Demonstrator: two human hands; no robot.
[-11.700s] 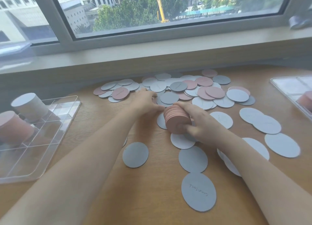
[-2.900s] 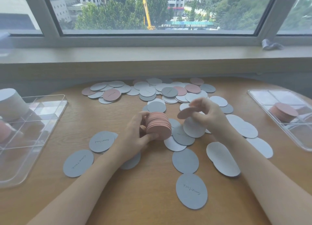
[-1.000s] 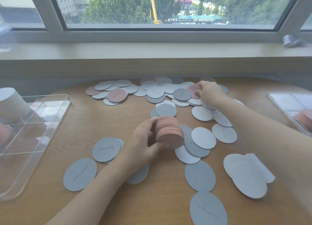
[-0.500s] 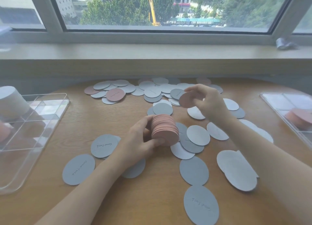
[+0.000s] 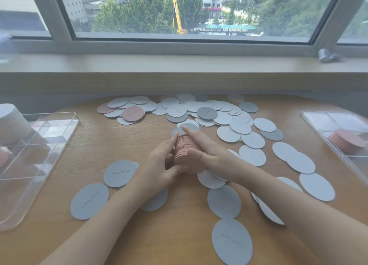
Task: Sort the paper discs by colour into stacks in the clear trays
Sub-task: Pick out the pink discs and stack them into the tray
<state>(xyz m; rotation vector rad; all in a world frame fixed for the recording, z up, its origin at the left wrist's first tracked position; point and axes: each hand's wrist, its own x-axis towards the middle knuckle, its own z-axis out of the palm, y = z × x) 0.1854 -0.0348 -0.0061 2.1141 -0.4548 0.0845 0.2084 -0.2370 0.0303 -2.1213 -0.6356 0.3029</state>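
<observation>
Pink disc stack (image 5: 184,149) between both hands' grip

Wood table (image 5: 123,145). Pale sill (image 5: 179,62) behind it, crumpled foil scrap (image 5: 328,55) at its far right end. Window (image 5: 199,10) above: trees, bldgs, yellow crane (image 5: 177,12) outside.

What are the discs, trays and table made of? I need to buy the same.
The pink stack and loose grey discs: thin matte card or paper, apparently, with handwriting on some. Left tray and right tray: clear glossy plastic, probably acrylic. Table: wood-grain surface, possibly laminate.
</observation>
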